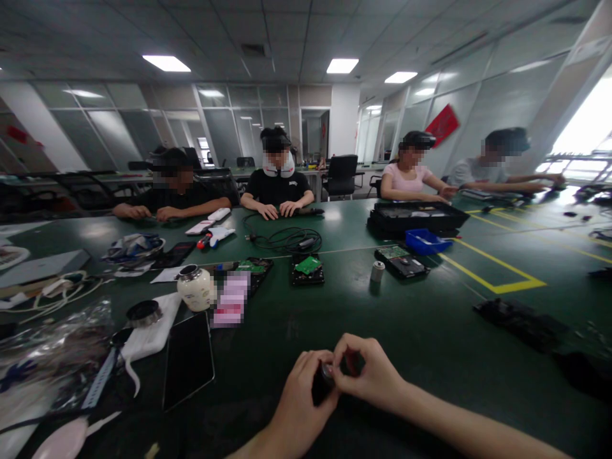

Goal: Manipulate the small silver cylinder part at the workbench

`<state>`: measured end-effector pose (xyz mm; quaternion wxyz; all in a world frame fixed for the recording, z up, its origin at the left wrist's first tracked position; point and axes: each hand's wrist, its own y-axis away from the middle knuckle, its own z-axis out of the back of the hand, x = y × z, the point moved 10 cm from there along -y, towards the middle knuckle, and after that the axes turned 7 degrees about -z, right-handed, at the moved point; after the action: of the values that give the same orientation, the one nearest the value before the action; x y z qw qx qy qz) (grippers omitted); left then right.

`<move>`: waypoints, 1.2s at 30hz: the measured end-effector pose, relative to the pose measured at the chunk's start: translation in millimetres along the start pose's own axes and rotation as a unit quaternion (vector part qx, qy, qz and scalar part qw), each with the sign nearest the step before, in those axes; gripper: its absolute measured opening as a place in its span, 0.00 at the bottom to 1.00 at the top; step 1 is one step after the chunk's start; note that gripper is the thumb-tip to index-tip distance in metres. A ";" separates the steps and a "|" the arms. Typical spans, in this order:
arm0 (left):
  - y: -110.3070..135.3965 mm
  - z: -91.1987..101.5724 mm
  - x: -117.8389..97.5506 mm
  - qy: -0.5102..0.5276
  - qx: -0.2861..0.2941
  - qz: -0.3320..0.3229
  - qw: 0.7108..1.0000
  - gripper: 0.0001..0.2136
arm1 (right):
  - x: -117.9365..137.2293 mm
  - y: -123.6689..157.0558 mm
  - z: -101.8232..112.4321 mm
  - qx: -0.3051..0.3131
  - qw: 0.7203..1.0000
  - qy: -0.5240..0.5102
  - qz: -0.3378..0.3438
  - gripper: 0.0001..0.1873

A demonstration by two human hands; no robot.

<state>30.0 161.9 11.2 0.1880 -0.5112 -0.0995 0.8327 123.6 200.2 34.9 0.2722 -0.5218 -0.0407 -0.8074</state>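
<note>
While the left hand (302, 390) clasps a dark, rounded piece (327, 371), the right hand (378, 371) pinches its end.

- I saw square light panels (343, 65) glowing in the tiled ceiling (291, 38).
- Glass partitions (220, 131) and a white pillar (345, 118) stood beyond a black chair (340, 176).
- A window (588, 111) glared at my far right.
- Yellow lines (520, 286) marked the green surface (287, 319).

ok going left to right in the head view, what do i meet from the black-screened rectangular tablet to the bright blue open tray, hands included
Black-screened rectangular tablet, bare left hand, small dark round held part, bare right hand, bright blue open tray.
</note>
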 end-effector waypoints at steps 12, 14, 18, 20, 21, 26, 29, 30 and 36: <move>2.2 1.3 0.0 -0.011 0.005 0.012 1.000 0.16 | 0.5 -1.7 6.3 -0.001 0.998 0.056 -0.016 0.08; 1.8 2.4 -0.8 -0.008 0.000 0.010 1.000 0.16 | 1.0 -1.1 4.0 0.002 0.999 0.049 -0.019 0.05; 2.2 3.5 -2.2 -0.006 -0.006 0.006 1.000 0.17 | 6.2 -0.7 5.0 0.013 1.000 0.017 -0.021 0.04; 2.6 4.1 -3.0 -0.011 -0.007 0.006 1.000 0.17 | 8.9 -3.3 20.3 -0.013 1.000 -0.014 -0.020 0.06; 2.7 4.3 -3.3 -0.014 -0.006 0.007 1.000 0.17 | 8.6 -5.2 32.0 -0.034 0.999 -0.029 -0.020 0.07; 2.8 4.9 -3.4 -0.018 -0.003 0.011 1.000 0.18 | -29.0 -13.7 83.1 -0.082 0.995 -0.005 -0.059 0.13; 2.5 4.8 -1.5 -0.018 0.000 0.018 1.000 0.17 | -70.9 -11.9 91.6 -0.057 0.992 0.057 -0.102 0.13; 2.4 4.7 -0.8 -0.019 0.001 0.020 1.000 0.17 | -82.1 -10.2 92.1 -0.051 0.990 0.072 -0.110 0.13; 2.6 2.8 0.8 -0.028 0.006 0.025 0.999 0.17 | -101.0 -4.9 88.1 -0.032 0.989 0.082 -0.123 0.12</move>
<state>26.7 159.9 10.9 0.1672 -0.4888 -0.0870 0.8518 224.5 275.3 -11.6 0.1569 -0.4530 -0.0561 -0.8758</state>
